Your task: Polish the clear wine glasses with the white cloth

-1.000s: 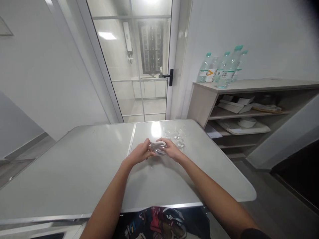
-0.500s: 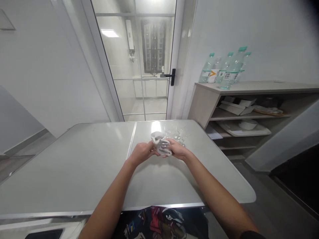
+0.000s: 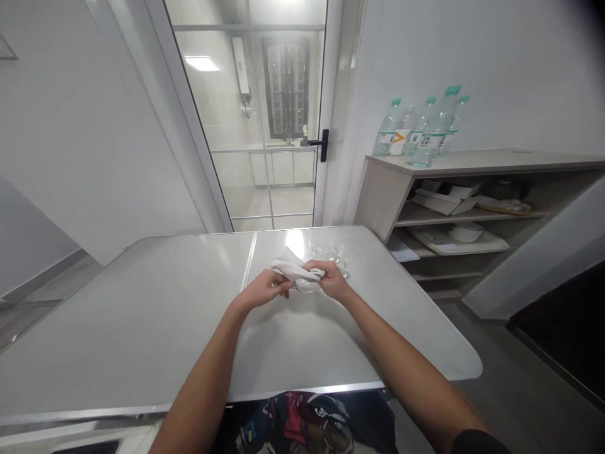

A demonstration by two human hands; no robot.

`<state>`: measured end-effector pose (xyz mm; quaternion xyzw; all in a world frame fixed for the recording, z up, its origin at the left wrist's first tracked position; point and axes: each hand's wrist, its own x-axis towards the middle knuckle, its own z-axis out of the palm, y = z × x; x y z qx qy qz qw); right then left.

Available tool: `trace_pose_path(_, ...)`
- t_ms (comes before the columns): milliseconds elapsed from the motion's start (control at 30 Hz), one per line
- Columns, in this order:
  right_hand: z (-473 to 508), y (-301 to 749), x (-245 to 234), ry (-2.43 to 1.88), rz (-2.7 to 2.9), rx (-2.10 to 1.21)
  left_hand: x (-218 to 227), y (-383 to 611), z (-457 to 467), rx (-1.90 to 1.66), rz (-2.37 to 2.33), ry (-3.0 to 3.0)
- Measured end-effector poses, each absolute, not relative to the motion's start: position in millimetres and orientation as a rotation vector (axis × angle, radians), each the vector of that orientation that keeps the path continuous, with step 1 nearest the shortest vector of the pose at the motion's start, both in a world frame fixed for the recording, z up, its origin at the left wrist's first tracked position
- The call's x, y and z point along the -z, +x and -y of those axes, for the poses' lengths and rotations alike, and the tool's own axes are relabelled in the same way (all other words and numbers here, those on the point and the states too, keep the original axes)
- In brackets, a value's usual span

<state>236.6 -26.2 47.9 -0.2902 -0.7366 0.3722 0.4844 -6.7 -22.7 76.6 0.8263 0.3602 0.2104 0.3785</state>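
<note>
Both my hands meet over the middle of a grey table [image 3: 142, 315]. My right hand [image 3: 331, 280] is closed around a white cloth [image 3: 289, 265] that wraps a clear glass [image 3: 307, 287]. My left hand [image 3: 262, 289] is closed too, gripping the glass from the left side, fingertips at the cloth. The glass is mostly hidden by cloth and fingers. Just beyond my hands, a few clear stemmed glasses [image 3: 338, 255] stand on the table.
A wooden shelf unit [image 3: 472, 189] stands at the right with several water bottles [image 3: 420, 129] on top and papers and dishes inside. A glass door [image 3: 265, 120] is straight ahead. The table's right edge drops to a grey floor.
The cloth has shifted over the glass: it stood bunched above my hands half a second ago and now lies lower, stretched between both hands. My hands stay at the same spot.
</note>
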Motion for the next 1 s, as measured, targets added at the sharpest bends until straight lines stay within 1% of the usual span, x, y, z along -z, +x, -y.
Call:
trace_pose_path(67, 24.8, 239.3, -48.4, -0.737, 1.839, -0.861, -71.5, -4.9, 21.0, -0.537, -0.968, 2.198)
trace_pose_path(167, 20.8, 241.9, -49.8, -0.850, 1.839, -0.753, -63.1, -1.0, 18.6, -0.710, -1.119, 2.480)
trace_pose_path(233, 18.8, 241.9, -51.2, -0.910, 1.795, -0.783, -60.6, 0.5, 18.6, -0.830, -1.141, 2.692)
trace_pose_path(300, 19.0, 240.1, -52.2, -0.959, 1.716, -0.956, -61.1, 0.1, 19.6, -0.930, -1.111, 2.820)
trace_pose_path(433, 23.7, 233.9, -51.5, -1.027, 1.531, -1.454, -64.7, -5.4, 19.9, -1.017, -1.077, 2.888)
trace_pose_path(500, 24.8, 231.2, -50.1, -1.069, 1.494, -1.552, -65.3, -8.2, 18.9, -0.994, -1.076, 2.871)
trace_pose_path(567, 23.9, 229.2, -49.4, -1.133, 1.513, -1.424, -65.6, -9.4, 18.6, -0.926, -1.116, 2.788)
trace_pose_path(633, 22.4, 228.5, -50.5, -1.133, 1.589, -1.144, -66.6, -8.9, 19.6, -0.802, -1.164, 2.651)
trace_pose_path(700, 22.7, 229.3, -54.0, -1.025, 1.690, -0.908, -69.2, -7.6, 21.9, -0.644, -1.129, 2.497)
trace_pose_path(733, 23.8, 230.2, -56.4, -0.955, 1.733, -0.850, -71.0, -7.0, 23.1, -0.566, -1.073, 2.424)
trace_pose_path(800, 27.3, 232.6, -61.3, -0.852, 1.800, -0.877, -74.9, -6.5, 25.1, -0.433, -0.928, 2.301)
trace_pose_path(867, 31.0, 234.9, -64.8, -0.823, 1.842, -0.998, -77.8, -6.7, 26.1, -0.396, -0.869, 2.253)
trace_pose_path(1000, 33.2, 236.4, -65.2, -0.840, 1.811, -1.092, -76.0, -6.8, 25.8, -0.594, -1.068, 2.479)
